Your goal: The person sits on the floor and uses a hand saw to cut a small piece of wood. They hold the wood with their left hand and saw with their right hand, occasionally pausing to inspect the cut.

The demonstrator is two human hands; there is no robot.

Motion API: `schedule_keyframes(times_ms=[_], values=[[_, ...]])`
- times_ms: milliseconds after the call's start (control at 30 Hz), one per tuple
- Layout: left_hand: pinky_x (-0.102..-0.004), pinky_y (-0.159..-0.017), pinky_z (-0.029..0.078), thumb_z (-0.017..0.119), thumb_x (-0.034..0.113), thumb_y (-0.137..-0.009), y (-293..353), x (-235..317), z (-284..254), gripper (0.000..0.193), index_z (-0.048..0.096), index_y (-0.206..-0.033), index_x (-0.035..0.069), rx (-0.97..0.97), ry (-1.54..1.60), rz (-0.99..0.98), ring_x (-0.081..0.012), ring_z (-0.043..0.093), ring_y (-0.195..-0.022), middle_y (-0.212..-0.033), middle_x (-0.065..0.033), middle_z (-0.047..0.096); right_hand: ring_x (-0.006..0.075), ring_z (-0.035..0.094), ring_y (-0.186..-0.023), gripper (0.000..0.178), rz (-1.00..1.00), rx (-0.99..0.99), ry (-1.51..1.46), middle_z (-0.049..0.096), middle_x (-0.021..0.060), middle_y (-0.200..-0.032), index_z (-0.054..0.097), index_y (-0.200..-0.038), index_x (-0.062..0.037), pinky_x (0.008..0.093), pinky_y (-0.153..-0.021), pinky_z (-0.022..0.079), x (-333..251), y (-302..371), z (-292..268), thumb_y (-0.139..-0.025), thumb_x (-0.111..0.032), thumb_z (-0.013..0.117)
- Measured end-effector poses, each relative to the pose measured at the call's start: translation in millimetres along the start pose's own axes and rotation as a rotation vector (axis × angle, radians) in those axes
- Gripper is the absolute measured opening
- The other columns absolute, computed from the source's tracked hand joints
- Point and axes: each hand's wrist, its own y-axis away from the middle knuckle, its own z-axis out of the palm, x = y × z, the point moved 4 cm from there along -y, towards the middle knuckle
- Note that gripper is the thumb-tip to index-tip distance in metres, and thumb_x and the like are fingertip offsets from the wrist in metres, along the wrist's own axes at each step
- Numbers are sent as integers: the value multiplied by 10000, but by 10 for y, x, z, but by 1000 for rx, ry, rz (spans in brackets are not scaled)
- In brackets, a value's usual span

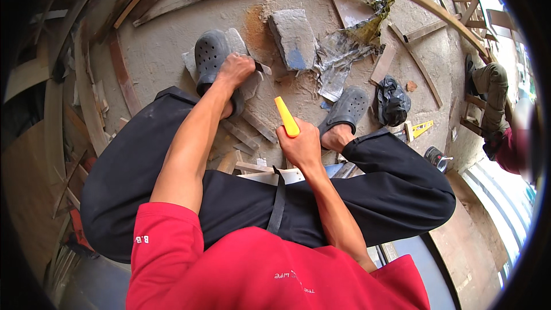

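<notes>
My left hand (236,69) is closed beside my left clog (212,51). A small dark flat piece (263,69) sticks out at its right side; I cannot make out what it belongs to. Under that clog lies a pale, rough block (236,40). In front of my lap, my right hand (301,144) is wrapped round a yellow tapered handle (286,116), whose free end points up and away to the left. Whatever tool the handle may belong to is hidden by the fist. Several wood offcuts (244,132) lie on the floor between my feet.
A dusty block (294,40) and crumpled sheeting (341,60) lie ahead. Near my right clog (349,107) are a black plastic bag (392,101), a yellow-ended tool (423,128) and a can (437,158). Boards (54,132) crowd the left; another person's leg (492,97) shows at right.
</notes>
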Motion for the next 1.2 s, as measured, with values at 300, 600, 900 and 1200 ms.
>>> schedule_keyframes(times_ms=[300, 600, 900, 1200], values=[[-384, -821, 471, 575, 159, -800, -78, -18, -53, 134, 701, -790, 116, 60, -65, -21, -208, 671, -850, -840, -67, 701, 354, 567, -547, 213, -105, 69, -56, 571, 204, -619, 581, -708, 21, 411, -552, 442, 74, -122, 36, -767, -177, 635], [-435, -957, 400, 556, 146, -843, -125, -42, -28, 178, 732, -860, 126, -131, -28, -88, -219, 669, -924, -936, -75, 701, 409, 616, -654, 234, -120, 78, -14, 616, 225, -697, 615, -764, 6, 453, -605, 482, 143, -105, 68, -770, -226, 647], [-441, -940, 409, 544, 157, -866, -135, -82, -78, 195, 735, -891, 123, -166, -27, -96, -239, 682, -931, -930, -87, 711, 362, 572, -570, 218, -130, 91, -89, 577, 210, -644, 575, -722, 20, 413, -566, 447, 165, -81, 65, -777, -182, 636], [-392, -711, 554, 563, 129, -811, -77, -148, -126, 175, 733, -784, 104, -194, 44, 31, -246, 711, -800, -845, -105, 720, 260, 554, -521, 222, 8, -20, -132, 562, 176, -592, 597, -739, 23, 386, -549, 438, 29, -79, -11, -796, -190, 616]])
